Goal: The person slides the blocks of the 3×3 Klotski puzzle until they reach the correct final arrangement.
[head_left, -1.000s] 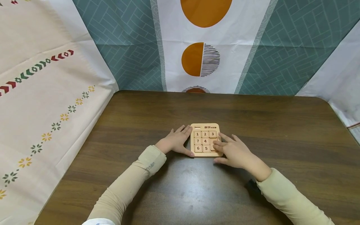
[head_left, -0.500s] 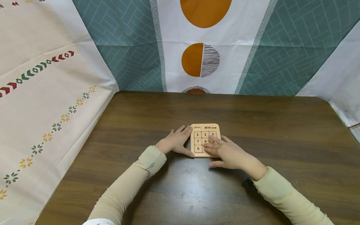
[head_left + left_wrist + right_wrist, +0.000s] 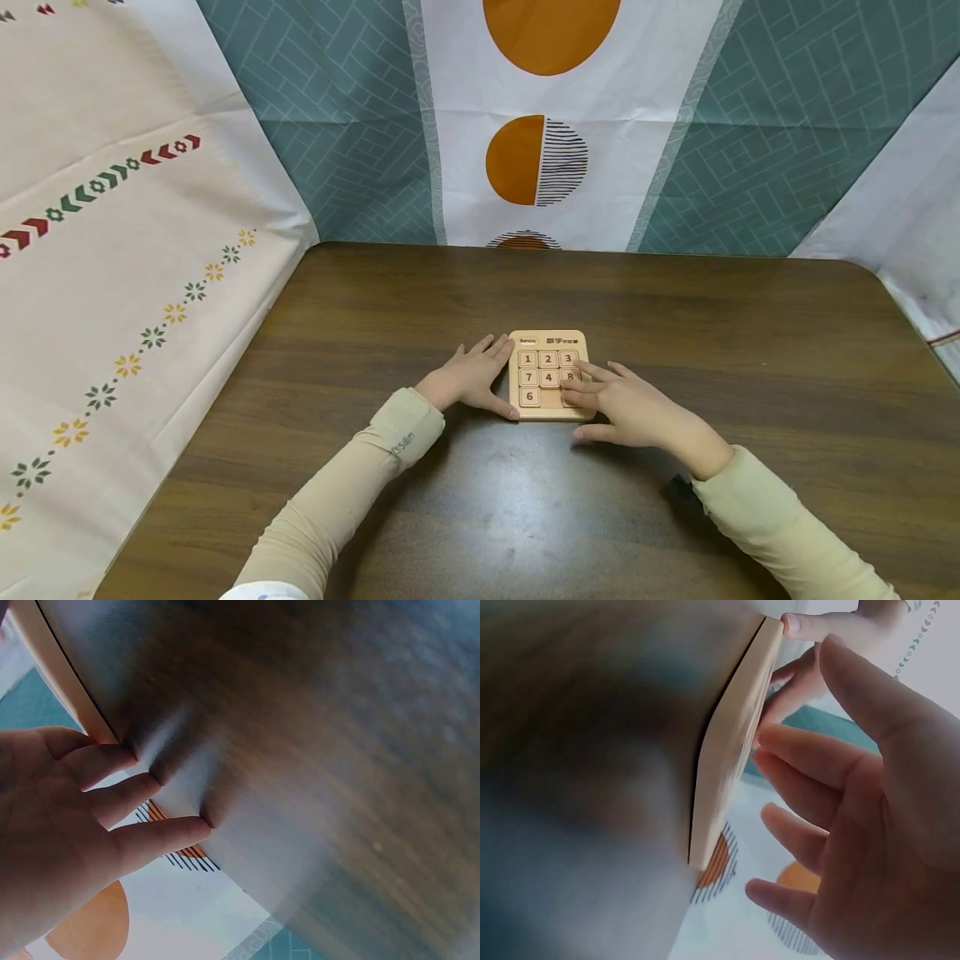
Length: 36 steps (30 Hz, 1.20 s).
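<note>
A wooden number slide puzzle [image 3: 551,402] lies flat on the table. Its top row reads 1, 2, 3, the middle row 7, 4, 8. In the bottom row, 6 is at the left, bare wood shows in the middle, and a tile at the right is partly covered by fingers. My left hand [image 3: 474,379] rests flat along the puzzle's left edge, thumb at the lower corner. My right hand [image 3: 630,408] reaches in from the right, fingertips on the lower right tiles. In the right wrist view, the index and middle fingertips meet the puzzle's top [image 3: 739,742].
The brown wooden table [image 3: 420,292] surrounds the puzzle. Behind it hangs a teal and white cloth [image 3: 360,167] with orange circles. A cream patterned cloth [image 3: 150,250] borders the left side, and a white cloth [image 3: 900,208] the right.
The 8 has moved up into the middle row, and the bottom-middle tile has slid right. My right hand went left, then back right. The left hand has stayed put.
</note>
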Tool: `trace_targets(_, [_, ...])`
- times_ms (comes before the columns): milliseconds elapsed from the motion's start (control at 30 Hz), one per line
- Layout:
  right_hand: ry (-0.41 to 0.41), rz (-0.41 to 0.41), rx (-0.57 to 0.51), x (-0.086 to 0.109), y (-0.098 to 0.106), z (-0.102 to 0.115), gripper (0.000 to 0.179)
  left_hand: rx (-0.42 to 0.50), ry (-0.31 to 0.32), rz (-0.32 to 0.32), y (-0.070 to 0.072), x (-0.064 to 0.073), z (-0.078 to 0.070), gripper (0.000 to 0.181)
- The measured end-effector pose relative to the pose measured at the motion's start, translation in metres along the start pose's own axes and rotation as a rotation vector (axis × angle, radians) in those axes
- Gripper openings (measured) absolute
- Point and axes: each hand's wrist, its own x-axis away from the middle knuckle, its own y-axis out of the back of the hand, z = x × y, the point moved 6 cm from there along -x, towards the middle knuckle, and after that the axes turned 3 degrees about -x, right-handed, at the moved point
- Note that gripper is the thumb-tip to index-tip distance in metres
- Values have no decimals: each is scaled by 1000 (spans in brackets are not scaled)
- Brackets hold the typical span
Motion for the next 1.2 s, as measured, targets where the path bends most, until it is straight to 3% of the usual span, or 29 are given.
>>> trace_targets(233, [-10, 12, -11, -16, -2, 6, 64, -14, 9, 0, 0, -1, 1, 117])
trace_targets(533, [31, 59, -32, -4, -7, 17, 65, -4, 9, -3, 0, 0, 1, 117])
trace_targets(733, [-73, -49, 43, -2, 6, -1, 58, 0, 1, -4, 0, 0, 0, 116])
trace_targets(867, [-118, -28, 57, -5, 4, -7, 58, -2, -2, -5, -1, -1, 0, 117])
trace_targets(1200, [-112, 2, 44, -19, 0, 9, 64, -2, 9, -5, 0, -1, 1, 116])
